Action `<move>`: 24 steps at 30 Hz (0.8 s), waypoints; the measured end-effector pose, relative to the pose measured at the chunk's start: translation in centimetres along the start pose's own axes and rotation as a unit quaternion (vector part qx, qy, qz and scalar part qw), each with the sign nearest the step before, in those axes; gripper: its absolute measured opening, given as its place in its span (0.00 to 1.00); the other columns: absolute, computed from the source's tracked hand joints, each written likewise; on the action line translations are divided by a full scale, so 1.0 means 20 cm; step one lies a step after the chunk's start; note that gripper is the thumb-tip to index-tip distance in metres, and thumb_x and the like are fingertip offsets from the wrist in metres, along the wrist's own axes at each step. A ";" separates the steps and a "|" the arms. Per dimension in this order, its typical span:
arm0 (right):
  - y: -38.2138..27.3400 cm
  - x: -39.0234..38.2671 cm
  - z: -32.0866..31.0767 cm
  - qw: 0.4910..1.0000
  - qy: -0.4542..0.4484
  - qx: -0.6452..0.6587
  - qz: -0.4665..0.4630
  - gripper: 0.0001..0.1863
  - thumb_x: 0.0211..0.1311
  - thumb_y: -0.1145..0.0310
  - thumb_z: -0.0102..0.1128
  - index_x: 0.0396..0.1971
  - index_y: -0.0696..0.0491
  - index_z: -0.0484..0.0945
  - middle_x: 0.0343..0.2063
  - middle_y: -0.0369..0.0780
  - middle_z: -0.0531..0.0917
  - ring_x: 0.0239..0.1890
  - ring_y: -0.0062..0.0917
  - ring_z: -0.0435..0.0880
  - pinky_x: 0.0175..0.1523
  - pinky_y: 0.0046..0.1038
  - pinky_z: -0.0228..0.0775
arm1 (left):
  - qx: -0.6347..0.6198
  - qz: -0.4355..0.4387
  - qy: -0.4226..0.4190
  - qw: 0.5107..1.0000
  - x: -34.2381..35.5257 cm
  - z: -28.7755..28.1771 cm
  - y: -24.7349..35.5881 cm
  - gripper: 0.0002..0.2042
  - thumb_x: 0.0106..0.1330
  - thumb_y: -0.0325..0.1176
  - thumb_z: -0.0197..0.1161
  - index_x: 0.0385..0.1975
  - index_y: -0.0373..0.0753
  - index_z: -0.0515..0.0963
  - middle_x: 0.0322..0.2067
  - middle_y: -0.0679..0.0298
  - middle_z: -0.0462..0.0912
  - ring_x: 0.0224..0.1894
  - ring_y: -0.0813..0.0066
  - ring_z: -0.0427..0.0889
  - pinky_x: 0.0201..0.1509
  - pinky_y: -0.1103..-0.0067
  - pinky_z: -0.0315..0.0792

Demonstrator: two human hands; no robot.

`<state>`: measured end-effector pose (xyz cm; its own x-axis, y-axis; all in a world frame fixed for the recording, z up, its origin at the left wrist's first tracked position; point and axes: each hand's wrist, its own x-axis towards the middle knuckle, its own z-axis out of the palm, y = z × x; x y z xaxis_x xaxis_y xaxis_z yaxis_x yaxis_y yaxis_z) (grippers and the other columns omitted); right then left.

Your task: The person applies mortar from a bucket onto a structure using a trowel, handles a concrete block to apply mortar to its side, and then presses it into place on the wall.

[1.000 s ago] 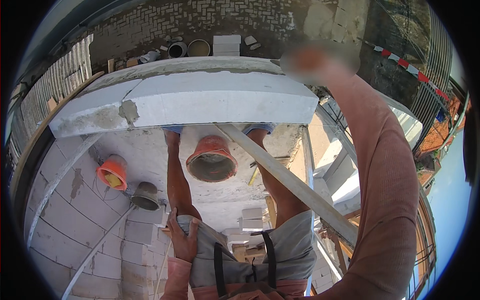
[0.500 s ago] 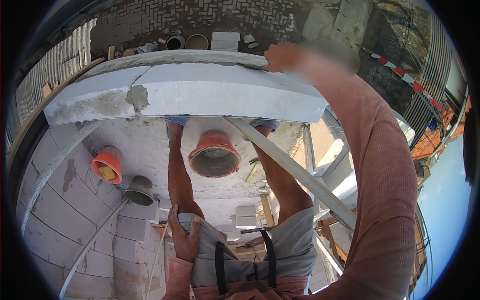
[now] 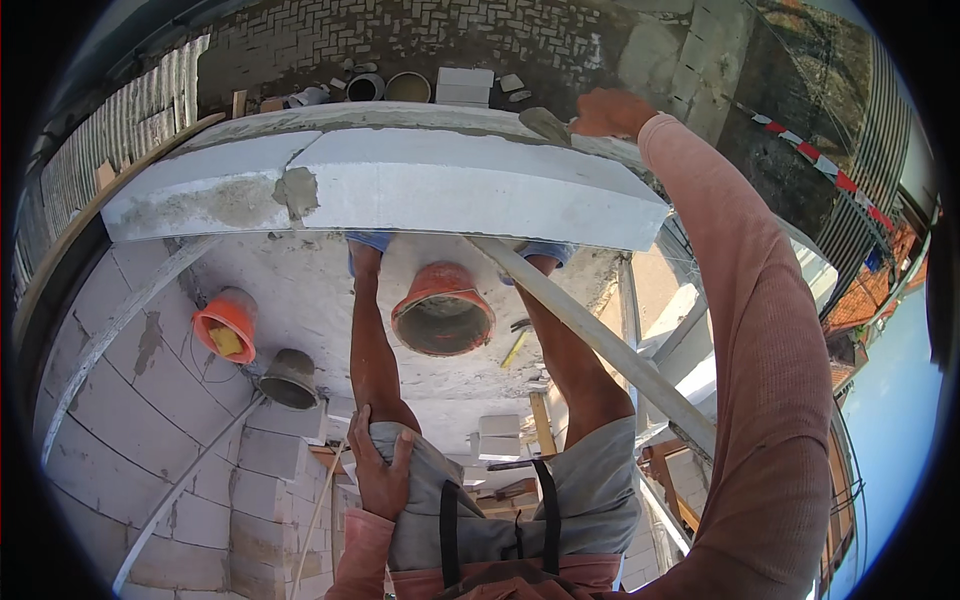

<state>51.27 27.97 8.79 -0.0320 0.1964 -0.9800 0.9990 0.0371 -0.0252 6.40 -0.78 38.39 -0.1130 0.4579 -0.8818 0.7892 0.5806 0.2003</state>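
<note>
My right hand [image 3: 612, 112], at the end of my outstretched arm, is closed on a trowel [image 3: 545, 126]. Its grey blade lies over the top of the white block wall [image 3: 440, 175], near the wall's right end. Grey mortar [image 3: 400, 140] runs along that top, and a mortar patch [image 3: 296, 193] covers a joint in the wall's near face. My left hand [image 3: 383, 478] rests on my thigh beside the hem of my grey shorts, fingers apart and holding nothing. An orange bucket [image 3: 443, 310] with grey residue inside stands between my legs.
At left are an orange bucket [image 3: 224, 325] holding something yellow and a dark bucket [image 3: 288, 379]. A slanting beam [image 3: 600, 350] crosses by my right leg. Beyond the wall stand white blocks [image 3: 464, 86] and round containers [image 3: 408, 88]. Red-and-white tape [image 3: 810, 153] hangs at right.
My right hand has moved slightly right, and the trowel blade, hidden before, now shows. The whole view has shifted a little. My left hand stays on my thigh.
</note>
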 end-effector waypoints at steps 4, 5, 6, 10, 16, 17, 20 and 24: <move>-0.13 0.10 0.07 0.999 -0.003 -0.054 0.008 0.26 0.65 0.57 0.53 0.59 0.53 0.84 0.58 0.45 0.85 0.60 0.43 0.85 0.61 0.45 0.78 | -0.008 0.010 -0.006 1.000 0.00 -0.02 0.00 0.36 0.73 0.43 0.65 0.72 0.29 0.57 0.69 0.35 0.61 0.73 0.36 0.61 0.76 0.55 0.58; -0.16 0.12 0.07 0.998 0.023 -0.051 -0.013 0.26 0.64 0.58 0.54 0.57 0.54 0.84 0.56 0.46 0.86 0.58 0.43 0.86 0.59 0.45 0.79 | -0.009 0.008 -0.006 1.000 0.00 -0.03 0.00 0.36 0.73 0.43 0.65 0.72 0.29 0.57 0.69 0.35 0.61 0.73 0.36 0.61 0.76 0.55 0.58; -0.20 0.14 0.07 0.997 0.050 -0.048 -0.034 0.25 0.64 0.58 0.55 0.56 0.54 0.85 0.53 0.47 0.87 0.55 0.44 0.87 0.57 0.46 0.79 | -0.012 0.006 -0.006 1.000 0.00 -0.04 0.00 0.36 0.73 0.43 0.65 0.72 0.29 0.57 0.69 0.35 0.60 0.73 0.36 0.61 0.76 0.55 0.59; -0.43 0.20 -0.04 0.997 0.048 -0.032 -0.046 0.26 0.64 0.58 0.55 0.60 0.52 0.83 0.59 0.45 0.85 0.59 0.44 0.85 0.60 0.45 0.79 | -0.027 -0.001 0.001 1.000 0.01 -0.06 -0.01 0.36 0.73 0.43 0.65 0.72 0.29 0.57 0.69 0.34 0.60 0.73 0.36 0.61 0.76 0.55 0.59; -0.71 0.29 -0.15 0.995 0.055 -0.059 -0.060 0.28 0.64 0.57 0.56 0.65 0.43 0.80 0.63 0.39 0.82 0.65 0.39 0.81 0.63 0.43 0.76 | -0.025 0.008 -0.006 1.000 0.01 -0.10 -0.05 0.37 0.74 0.45 0.63 0.73 0.27 0.56 0.69 0.36 0.61 0.73 0.40 0.61 0.77 0.57 0.56; -0.76 0.29 -0.18 0.994 0.063 -0.050 -0.076 0.29 0.64 0.58 0.55 0.65 0.46 0.79 0.63 0.41 0.82 0.64 0.41 0.81 0.63 0.45 0.76 | -0.025 0.005 -0.004 1.000 0.01 -0.10 -0.05 0.37 0.74 0.45 0.63 0.73 0.27 0.56 0.69 0.36 0.61 0.73 0.40 0.61 0.77 0.57 0.56; -0.92 0.33 -0.24 0.991 0.086 -0.040 -0.096 0.28 0.63 0.58 0.55 0.64 0.45 0.80 0.63 0.41 0.83 0.63 0.40 0.82 0.63 0.45 0.76 | -0.033 0.001 -0.007 0.999 0.02 -0.12 -0.04 0.36 0.73 0.44 0.63 0.72 0.28 0.57 0.68 0.36 0.61 0.72 0.40 0.61 0.77 0.57 0.56; -1.08 0.34 -0.31 0.984 0.117 -0.044 -0.129 0.27 0.62 0.57 0.57 0.62 0.44 0.82 0.60 0.41 0.85 0.61 0.38 0.85 0.60 0.44 0.78 | -0.048 -0.011 -0.007 0.999 0.02 -0.13 -0.07 0.37 0.71 0.44 0.67 0.73 0.30 0.58 0.69 0.34 0.60 0.73 0.35 0.61 0.76 0.53 0.58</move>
<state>29.28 34.63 3.81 -0.3010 0.3889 -0.8708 0.9504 0.1976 -0.2402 3.68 0.47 38.84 -0.1208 0.4342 -0.8927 0.7246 0.6532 0.2197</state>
